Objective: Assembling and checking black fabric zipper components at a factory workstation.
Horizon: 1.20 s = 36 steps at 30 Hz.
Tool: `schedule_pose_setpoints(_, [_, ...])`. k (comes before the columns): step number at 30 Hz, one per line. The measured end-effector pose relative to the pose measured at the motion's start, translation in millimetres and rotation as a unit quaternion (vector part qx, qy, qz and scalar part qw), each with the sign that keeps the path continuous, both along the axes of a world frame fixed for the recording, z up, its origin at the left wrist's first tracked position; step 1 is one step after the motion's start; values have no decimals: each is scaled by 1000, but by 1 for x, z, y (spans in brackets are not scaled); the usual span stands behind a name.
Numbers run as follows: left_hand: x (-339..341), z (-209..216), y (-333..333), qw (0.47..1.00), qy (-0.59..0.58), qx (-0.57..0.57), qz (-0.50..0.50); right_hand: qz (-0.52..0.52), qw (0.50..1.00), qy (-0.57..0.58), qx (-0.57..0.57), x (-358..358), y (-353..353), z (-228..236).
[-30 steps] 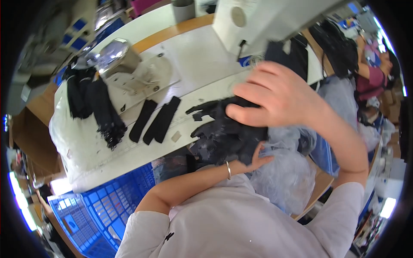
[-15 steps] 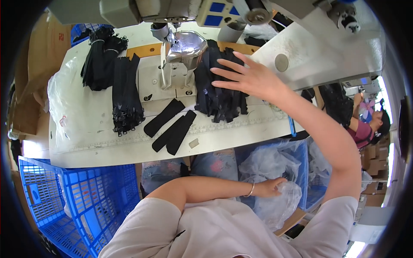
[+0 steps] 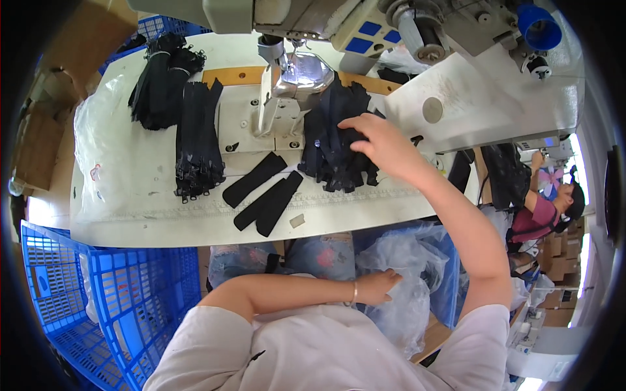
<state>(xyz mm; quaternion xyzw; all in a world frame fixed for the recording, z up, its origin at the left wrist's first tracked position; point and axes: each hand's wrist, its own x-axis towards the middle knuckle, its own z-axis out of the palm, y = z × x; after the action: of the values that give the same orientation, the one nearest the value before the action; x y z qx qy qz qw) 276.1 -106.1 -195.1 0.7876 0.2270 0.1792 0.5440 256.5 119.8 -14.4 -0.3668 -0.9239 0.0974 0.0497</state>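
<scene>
My right hand (image 3: 388, 147) is at a pile of black zippers (image 3: 336, 140) right of the sewing machine's metal arm (image 3: 287, 91). Its index finger and thumb are apart over the strips, and no zipper shows lifted between them. Low in front of my body, my left hand (image 3: 377, 287) rests against a clear plastic bag (image 3: 399, 322), fingers apart. Whether it still touches a fold of that bag is hard to see. Left of the machine lie a bundle of black zippers (image 3: 197, 143) and another tied bundle (image 3: 156, 85). Several short black fabric strips (image 3: 254, 179) lie near the front edge.
A blue plastic crate (image 3: 140, 293) stands at the lower left. A clear bag (image 3: 98, 150) covers the table's left end. A blue bin (image 3: 446, 287) with plastic bags is below the table. A white machine bed (image 3: 482, 98) extends rightward. A person (image 3: 544, 208) sits farther right.
My right hand has drawn its spread fingers in and lowered them onto the zipper pile. My left hand has moved left, its fingers loosening from the plastic bag. The whole view has shifted slightly.
</scene>
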Motion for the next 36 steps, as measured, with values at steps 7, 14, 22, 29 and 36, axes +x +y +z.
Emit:
schedule_pose_setpoints(7, [-116, 124, 77, 871, -142, 276, 380, -169, 908, 382, 14, 1, -6, 9])
schedule_pose_setpoints(14, [-160, 150, 93, 840, -242, -20, 486, -184, 918, 324, 137, -2, -71, 25])
schedule_pose_setpoints(22, [-149, 132, 72, 872, -164, -35, 459, -62, 967, 182, 170, 14, -179, -17])
schedule_pose_setpoints(29, [-149, 137, 50, 839, -253, -227, 425, -223, 889, 389, -90, 16, -189, -27])
schedule_pose_setpoints(36, [-171, 126, 47, 808, -242, -327, 426, -227, 853, 427, -197, 2, -191, -39])
